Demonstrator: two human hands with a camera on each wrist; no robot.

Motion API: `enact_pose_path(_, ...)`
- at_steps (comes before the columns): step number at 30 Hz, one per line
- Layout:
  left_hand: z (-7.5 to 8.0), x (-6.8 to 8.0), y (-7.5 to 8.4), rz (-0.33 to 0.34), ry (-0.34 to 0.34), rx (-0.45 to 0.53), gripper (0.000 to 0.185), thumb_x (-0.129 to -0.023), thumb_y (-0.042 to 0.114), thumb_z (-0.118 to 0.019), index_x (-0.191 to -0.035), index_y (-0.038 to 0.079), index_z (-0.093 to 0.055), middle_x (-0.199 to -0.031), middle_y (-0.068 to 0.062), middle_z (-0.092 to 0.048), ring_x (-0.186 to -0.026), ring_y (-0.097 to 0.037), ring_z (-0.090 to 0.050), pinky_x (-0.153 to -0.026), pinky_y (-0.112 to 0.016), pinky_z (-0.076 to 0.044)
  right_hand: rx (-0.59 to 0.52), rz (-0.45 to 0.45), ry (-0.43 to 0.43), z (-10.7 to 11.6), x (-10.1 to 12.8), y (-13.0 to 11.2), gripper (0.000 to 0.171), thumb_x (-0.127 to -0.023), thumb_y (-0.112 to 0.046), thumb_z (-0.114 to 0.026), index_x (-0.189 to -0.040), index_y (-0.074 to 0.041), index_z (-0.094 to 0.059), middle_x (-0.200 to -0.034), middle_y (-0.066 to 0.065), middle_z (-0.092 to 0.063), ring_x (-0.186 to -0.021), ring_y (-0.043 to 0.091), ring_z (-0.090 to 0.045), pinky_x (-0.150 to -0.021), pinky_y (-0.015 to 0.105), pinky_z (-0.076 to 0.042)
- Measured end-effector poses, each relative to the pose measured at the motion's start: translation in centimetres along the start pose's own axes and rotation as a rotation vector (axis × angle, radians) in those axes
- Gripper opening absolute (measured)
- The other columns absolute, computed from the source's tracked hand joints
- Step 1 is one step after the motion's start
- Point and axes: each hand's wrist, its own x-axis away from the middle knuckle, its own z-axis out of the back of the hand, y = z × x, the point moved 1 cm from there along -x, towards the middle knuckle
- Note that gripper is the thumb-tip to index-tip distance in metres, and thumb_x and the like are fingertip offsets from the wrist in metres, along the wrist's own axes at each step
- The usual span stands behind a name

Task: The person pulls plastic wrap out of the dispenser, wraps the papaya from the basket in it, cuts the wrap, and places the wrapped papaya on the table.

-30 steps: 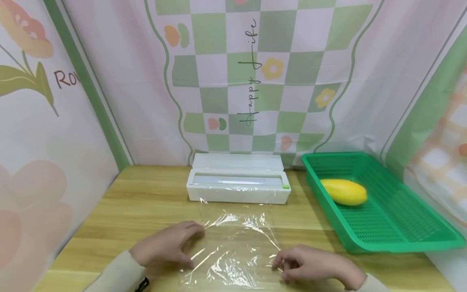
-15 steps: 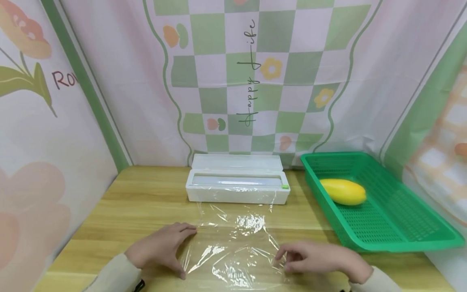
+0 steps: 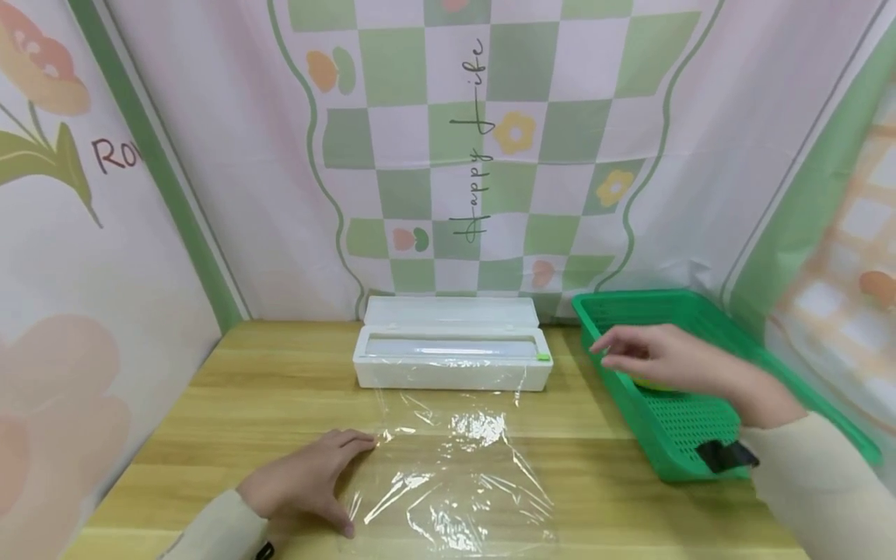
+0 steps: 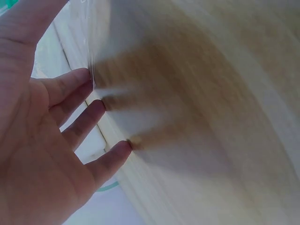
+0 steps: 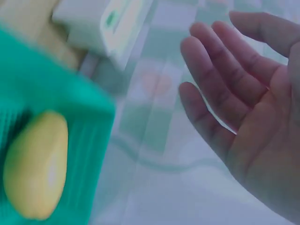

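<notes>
A sheet of clear cling film [image 3: 462, 474] lies creased over the wooden table, running forward from a white cling film dispenser [image 3: 451, 375] whose lid stands up. At the film's left edge my left hand [image 3: 304, 478] rests with fingers spread; its fingertips [image 4: 123, 146] touch down on the tabletop by the edge. My right hand [image 3: 675, 362] is over the green basket [image 3: 640, 435], holding nothing, fingers loosely bent. Inside the basket lies a yellow oval fruit [image 5: 37, 164], mostly hidden behind that hand in the head view.
A small green cutter tab [image 3: 543, 357] sits at the dispenser's right end. Patterned cloth [image 3: 476, 155] hangs behind and on both sides of the wooden table [image 3: 280, 389]. The basket's raised rim stands to the right of the dispenser.
My right hand has left the film's right edge and moved up and right to the basket. The left hand slid slightly left, then stayed at the film's left edge.
</notes>
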Motion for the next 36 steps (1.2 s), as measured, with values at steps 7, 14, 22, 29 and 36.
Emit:
enact_pose_path(7,0.1,0.0,0.0,0.004,0.007,0.009,0.12,-0.055,0.067,-0.085,-0.148,0.003,-0.043,-0.152,-0.009,-0.042,-0.135,-0.033,-0.041,-0.11,-0.053,-0.038,0.065,-0.168,0.056,3.2,-1.3,6.1,0.044,-0.101,-0.037,-0.062,-0.131,-0.004,-0.061,-0.124,0.013,-0.065,-0.114,0.037,-0.059,-0.092,0.057,-0.049)
enact_pose_path(14,0.4,0.1,0.3,0.018,-0.001,0.015,0.12,-0.055,0.062,-0.087,-0.148,0.001,-0.043,-0.151,-0.01,-0.042,-0.135,-0.033,-0.041,-0.11,-0.053,-0.038,0.01,-0.299,0.049,2.7,-1.4,12.7,0.066,-0.098,-0.047,-0.062,-0.14,0.002,-0.05,-0.138,0.032,-0.05,-0.124,0.054,-0.045,-0.097,0.071,-0.038)
enact_pose_path(22,0.2,0.0,0.4,0.024,-0.01,0.022,0.118,-0.056,0.06,-0.089,-0.148,0.002,-0.042,-0.152,-0.009,-0.041,-0.135,-0.033,-0.04,-0.111,-0.053,-0.037,-0.068,-0.403,-0.088,0.5,0.9,18.1,0.082,-0.1,-0.044,-0.058,-0.149,0.014,-0.025,-0.146,0.048,-0.019,-0.127,0.068,-0.025,-0.095,0.078,-0.032)
enact_pose_path(29,0.2,-0.1,0.4,0.032,-0.006,0.021,0.118,-0.056,0.058,-0.09,-0.148,0.002,-0.043,-0.152,-0.009,-0.042,-0.136,-0.033,-0.04,-0.11,-0.053,-0.037,-0.176,-0.433,-0.181,-1.3,0.9,19.4,0.091,-0.098,-0.041,-0.062,-0.154,0.01,-0.011,-0.149,0.048,-0.007,-0.13,0.07,-0.013,-0.096,0.08,-0.027)
enact_pose_path(36,0.2,-0.2,0.6,0.048,-0.017,0.028,0.118,-0.056,0.059,-0.09,-0.148,0.002,-0.043,-0.152,-0.01,-0.041,-0.136,-0.034,-0.039,-0.11,-0.054,-0.037,-0.126,-0.453,-0.193,-2.1,0.6,20.0,0.094,-0.096,-0.047,-0.064,-0.15,0.014,-0.018,-0.144,0.049,-0.019,-0.126,0.067,-0.027,-0.092,0.075,-0.037)
